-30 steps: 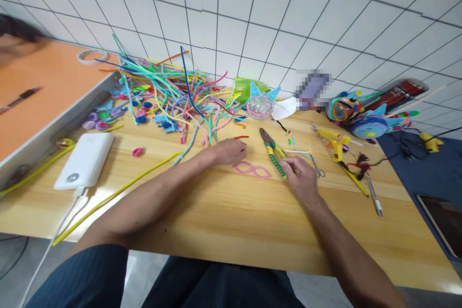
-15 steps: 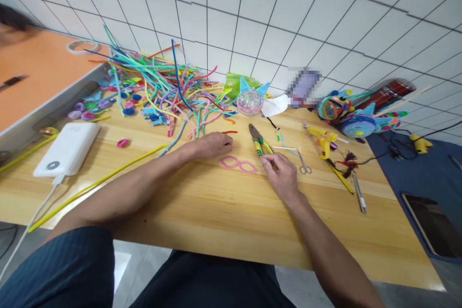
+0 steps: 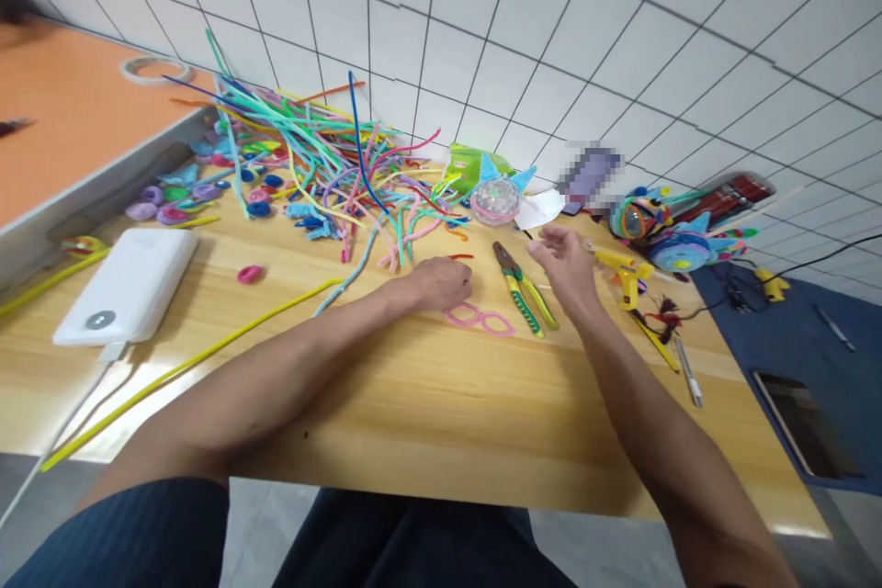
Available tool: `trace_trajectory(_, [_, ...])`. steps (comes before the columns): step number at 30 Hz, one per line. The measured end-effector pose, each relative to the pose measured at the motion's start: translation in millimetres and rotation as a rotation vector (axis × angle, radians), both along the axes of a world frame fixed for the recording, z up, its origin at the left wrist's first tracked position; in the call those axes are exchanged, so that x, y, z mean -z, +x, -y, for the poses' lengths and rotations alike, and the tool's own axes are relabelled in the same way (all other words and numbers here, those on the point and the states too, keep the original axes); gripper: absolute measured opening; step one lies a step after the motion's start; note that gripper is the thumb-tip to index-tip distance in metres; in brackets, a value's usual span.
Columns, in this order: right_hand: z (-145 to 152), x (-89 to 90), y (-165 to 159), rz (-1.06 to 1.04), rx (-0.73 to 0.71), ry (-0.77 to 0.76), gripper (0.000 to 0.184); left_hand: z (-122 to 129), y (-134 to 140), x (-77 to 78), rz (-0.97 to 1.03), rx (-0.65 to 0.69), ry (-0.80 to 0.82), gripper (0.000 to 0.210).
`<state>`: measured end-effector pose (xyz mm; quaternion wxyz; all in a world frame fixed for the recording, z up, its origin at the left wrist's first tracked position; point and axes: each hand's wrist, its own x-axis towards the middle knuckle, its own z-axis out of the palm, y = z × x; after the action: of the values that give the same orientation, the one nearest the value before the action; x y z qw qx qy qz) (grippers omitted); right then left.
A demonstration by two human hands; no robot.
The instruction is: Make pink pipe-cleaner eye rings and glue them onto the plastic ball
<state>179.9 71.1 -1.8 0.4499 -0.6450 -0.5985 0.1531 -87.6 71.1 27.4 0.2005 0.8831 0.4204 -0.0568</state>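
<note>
Left hand (image 3: 437, 283): your fingers curled beside the pink loops (image 3: 480, 320) — I couldn't tell their grip.
Right hand (image 3: 566, 266): yours bent loosely near the pliers (image 3: 511, 274) — any hold was unclear.

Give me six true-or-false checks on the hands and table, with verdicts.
The pliers lie on the tabletop between the left hand and the right hand. True.
The right hand grips the pliers. False: they lie free of it.
The pink loops lie beside the left hand. True.
The glue gun is blue. False: the glue gun is yellow.
The power bank lies at right. False: the power bank lies at left.
The tape roll rests on the orange surface. True.
</note>
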Motion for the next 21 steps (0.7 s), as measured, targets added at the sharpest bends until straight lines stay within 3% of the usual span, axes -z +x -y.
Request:
trace_trajectory(5, [-96, -2.6, -5, 0.026, 0.120, -0.102, 0.093, 1, 2, -0.4, 0.019, -0.009, -0.011, 0.039])
trace_trajectory(8, [-129, 0.3, -12, 0.055, 0.111, -0.113, 0.103, 1, 3, 1.3, 0.035, -0.026, -0.022, 0.040])
trace_trajectory(11, [-140, 5.9, -18, 0.076, 0.100, -0.126, 0.103, 0, 4, 4.2, 0.056, -0.042, -0.026, 0.040])
trace_trajectory(21, [-140, 22.2, -29, 0.053, 0.087, -0.134, 0.077, -2, 3, 2.1, 0.051, -0.029, -0.027, 0.040])
